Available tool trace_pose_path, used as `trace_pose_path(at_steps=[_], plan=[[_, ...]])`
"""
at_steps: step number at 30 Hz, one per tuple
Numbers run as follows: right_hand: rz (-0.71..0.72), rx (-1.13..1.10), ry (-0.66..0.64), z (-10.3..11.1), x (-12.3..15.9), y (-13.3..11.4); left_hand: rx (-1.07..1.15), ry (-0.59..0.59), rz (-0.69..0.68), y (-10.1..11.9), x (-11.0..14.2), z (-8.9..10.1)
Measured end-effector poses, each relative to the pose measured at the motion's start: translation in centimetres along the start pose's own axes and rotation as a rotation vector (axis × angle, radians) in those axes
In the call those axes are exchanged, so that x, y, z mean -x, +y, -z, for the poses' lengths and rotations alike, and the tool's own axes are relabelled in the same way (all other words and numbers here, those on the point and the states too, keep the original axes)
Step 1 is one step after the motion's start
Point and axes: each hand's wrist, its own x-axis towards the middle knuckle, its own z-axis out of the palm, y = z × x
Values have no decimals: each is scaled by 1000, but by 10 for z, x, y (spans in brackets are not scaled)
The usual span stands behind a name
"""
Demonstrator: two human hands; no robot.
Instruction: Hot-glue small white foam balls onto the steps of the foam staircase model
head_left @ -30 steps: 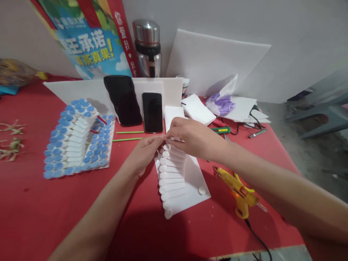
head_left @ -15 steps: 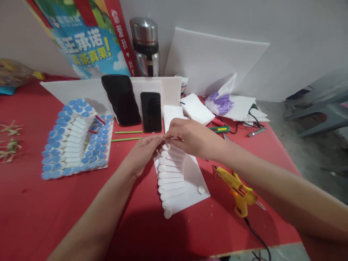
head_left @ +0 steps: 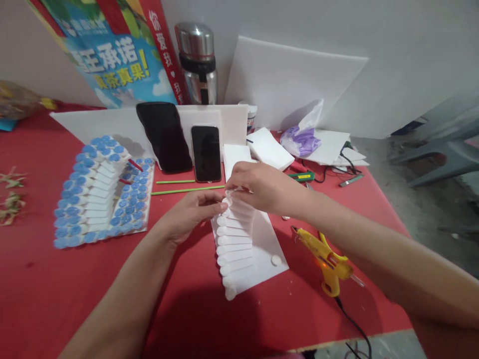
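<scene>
A white stair-like model stands on a white board, its left edge lined with small white discs. At its far end my left hand has thumb and fingers on the top discs, bent around the edge. My right hand pinches at the same far end from above; its fingertips hide most of what it touches, which looks like a white disc. A loose white disc lies on the board's right side. To the right rests a yellow glue gun with a small orange light lit.
A finished-looking model with blue discs sits at left. Two phones lean on a white board behind, near green sticks. A steel flask, purple-white packet and green cutter stand or lie farther back.
My left thumb has shifted down from the tip of the right fingers onto the upper discs, and the left hand has opened slightly. My right hand stays at the far end.
</scene>
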Motion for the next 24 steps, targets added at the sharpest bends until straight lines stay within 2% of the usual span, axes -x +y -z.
trace_pose_path(at_steps=[14,20,24], plan=[[-29,19,4,0,0,-3,44,1,15,1,1,0],[-40,-15,69,8,4,-4,-32,37,-4,5,8,-3],[-40,-32,113,10,3,-2,-142,11,16,2,7,-2]])
